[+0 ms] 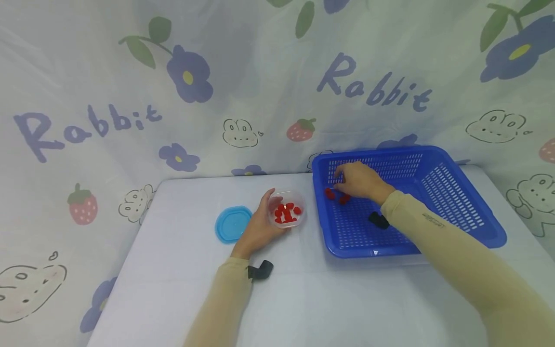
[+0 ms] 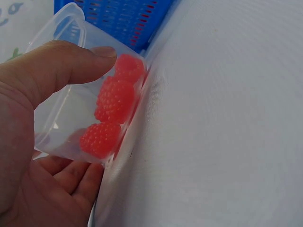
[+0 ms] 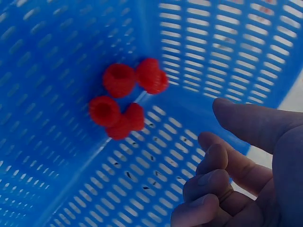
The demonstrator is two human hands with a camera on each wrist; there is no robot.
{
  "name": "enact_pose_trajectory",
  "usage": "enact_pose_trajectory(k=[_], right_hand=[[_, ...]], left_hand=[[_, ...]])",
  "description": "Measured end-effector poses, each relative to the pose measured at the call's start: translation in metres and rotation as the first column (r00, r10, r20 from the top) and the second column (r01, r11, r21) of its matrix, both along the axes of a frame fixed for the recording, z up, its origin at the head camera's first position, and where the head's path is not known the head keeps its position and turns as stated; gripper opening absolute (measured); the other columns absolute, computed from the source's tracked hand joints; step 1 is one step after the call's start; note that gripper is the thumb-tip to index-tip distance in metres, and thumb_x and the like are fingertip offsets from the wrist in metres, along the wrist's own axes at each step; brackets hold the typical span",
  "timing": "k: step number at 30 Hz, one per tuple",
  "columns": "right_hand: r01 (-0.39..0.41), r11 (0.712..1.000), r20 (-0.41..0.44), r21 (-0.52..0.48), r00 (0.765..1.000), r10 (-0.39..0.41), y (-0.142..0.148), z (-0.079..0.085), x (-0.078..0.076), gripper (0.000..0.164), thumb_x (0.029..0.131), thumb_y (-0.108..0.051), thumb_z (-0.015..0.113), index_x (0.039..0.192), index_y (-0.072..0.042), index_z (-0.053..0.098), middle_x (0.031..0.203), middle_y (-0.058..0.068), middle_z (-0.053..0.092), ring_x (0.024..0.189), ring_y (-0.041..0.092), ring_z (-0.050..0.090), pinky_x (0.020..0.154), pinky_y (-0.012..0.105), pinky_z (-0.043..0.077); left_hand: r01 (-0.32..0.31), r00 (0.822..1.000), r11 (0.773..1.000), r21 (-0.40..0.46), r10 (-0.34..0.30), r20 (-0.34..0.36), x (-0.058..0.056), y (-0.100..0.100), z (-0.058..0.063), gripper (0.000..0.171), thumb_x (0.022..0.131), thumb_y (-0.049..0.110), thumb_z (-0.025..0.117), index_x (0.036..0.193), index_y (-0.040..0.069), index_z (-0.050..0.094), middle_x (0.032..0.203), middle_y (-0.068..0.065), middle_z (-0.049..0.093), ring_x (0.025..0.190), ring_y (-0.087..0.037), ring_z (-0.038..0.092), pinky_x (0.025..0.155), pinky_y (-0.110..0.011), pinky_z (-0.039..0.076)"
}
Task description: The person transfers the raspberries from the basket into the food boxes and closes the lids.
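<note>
My left hand (image 1: 260, 226) holds a clear plastic tub (image 2: 64, 118) on the white table, thumb on one side and fingers on the other. Several red raspberries (image 2: 115, 100) lie in the tub. Over the left part of a blue slotted basket (image 1: 368, 252), my right hand (image 3: 236, 175) hangs with thumb and index finger apart and the other fingers loosely bent, holding nothing. Near it in the basket, several more raspberries (image 3: 119, 80) lie grouped by the corner. Parts of the left fingers are hidden behind the tub.
A light blue lid (image 1: 233, 224) lies flat on the table (image 1: 182, 270), left of the tub. The basket stands at the table's right, close to the tub. A printed curtain (image 1: 260, 86) hangs behind the table's back edge.
</note>
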State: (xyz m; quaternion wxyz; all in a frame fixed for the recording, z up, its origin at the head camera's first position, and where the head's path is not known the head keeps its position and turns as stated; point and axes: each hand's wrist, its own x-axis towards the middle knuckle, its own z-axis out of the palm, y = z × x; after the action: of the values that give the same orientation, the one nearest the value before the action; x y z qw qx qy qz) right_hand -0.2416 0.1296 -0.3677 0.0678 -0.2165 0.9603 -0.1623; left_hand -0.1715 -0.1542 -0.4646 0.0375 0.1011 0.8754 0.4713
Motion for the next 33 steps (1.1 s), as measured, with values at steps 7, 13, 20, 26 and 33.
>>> enact_pose_trajectory(k=[7, 13, 20, 26, 33], right_hand=[[-0.01, 0.999, 0.003, 0.043, 1.0, 0.01, -0.004, -0.008, -0.006, 0.031, 0.08, -0.021, 0.07, 0.102, 0.0, 0.066, 0.089, 0.01, 0.068, 0.074, 0.021, 0.062, 0.07, 0.04, 0.051], [0.004, 0.997, 0.066, 0.083, 0.998, -0.01, -0.009, -0.012, -0.01, 0.031, 0.081, -0.024, 0.068, 0.1, 0.0, 0.066, 0.087, 0.01, 0.067, 0.075, 0.021, 0.062, 0.071, 0.04, 0.052], [0.012, 0.992, 0.138, 0.125, 0.99, -0.03, -0.013, -0.017, -0.013, 0.025, 0.082, -0.027, 0.069, 0.091, -0.004, 0.069, 0.074, 0.004, 0.065, 0.063, 0.017, 0.059, 0.058, 0.032, 0.05], [0.008, 0.987, 0.152, 0.161, 0.988, -0.033, -0.014, -0.024, -0.014, 0.028, 0.078, -0.033, 0.072, 0.086, -0.006, 0.07, 0.07, 0.001, 0.063, 0.062, 0.016, 0.058, 0.055, 0.031, 0.049], [0.006, 0.983, 0.143, 0.181, 0.989, -0.032, -0.017, -0.028, -0.013, 0.029, 0.075, -0.033, 0.076, 0.085, -0.006, 0.069, 0.074, 0.002, 0.064, 0.066, 0.017, 0.059, 0.059, 0.034, 0.051]], left_hand=[[0.0, 1.0, 1.0, 0.001, 0.0, 0.011, 0.0, 0.0, 0.0, 0.104, 0.066, 0.033, 0.083, 0.145, 0.033, 0.017, 0.136, 0.012, 0.044, 0.126, -0.01, 0.039, 0.096, -0.05, 0.042], [-0.003, 1.0, 1.0, 0.001, 0.003, 0.013, 0.0, 0.0, 0.0, 0.104, 0.066, 0.033, 0.083, 0.145, 0.034, 0.017, 0.136, 0.012, 0.044, 0.127, -0.011, 0.038, 0.095, -0.05, 0.042], [0.001, 1.0, 1.0, -0.001, -0.001, 0.007, 0.001, 0.0, 0.001, 0.104, 0.066, 0.03, 0.083, 0.146, 0.032, 0.016, 0.137, 0.012, 0.044, 0.127, -0.011, 0.038, 0.096, -0.051, 0.041], [-0.002, 1.0, 1.0, -0.007, 0.002, 0.009, 0.001, 0.001, 0.001, 0.104, 0.066, 0.032, 0.083, 0.146, 0.033, 0.015, 0.137, 0.013, 0.043, 0.127, -0.009, 0.038, 0.097, -0.051, 0.04], [-0.011, 1.0, 1.0, 0.001, 0.011, 0.016, 0.002, 0.001, 0.001, 0.105, 0.065, 0.029, 0.084, 0.145, 0.034, 0.016, 0.137, 0.012, 0.044, 0.127, -0.01, 0.038, 0.094, -0.051, 0.042]])
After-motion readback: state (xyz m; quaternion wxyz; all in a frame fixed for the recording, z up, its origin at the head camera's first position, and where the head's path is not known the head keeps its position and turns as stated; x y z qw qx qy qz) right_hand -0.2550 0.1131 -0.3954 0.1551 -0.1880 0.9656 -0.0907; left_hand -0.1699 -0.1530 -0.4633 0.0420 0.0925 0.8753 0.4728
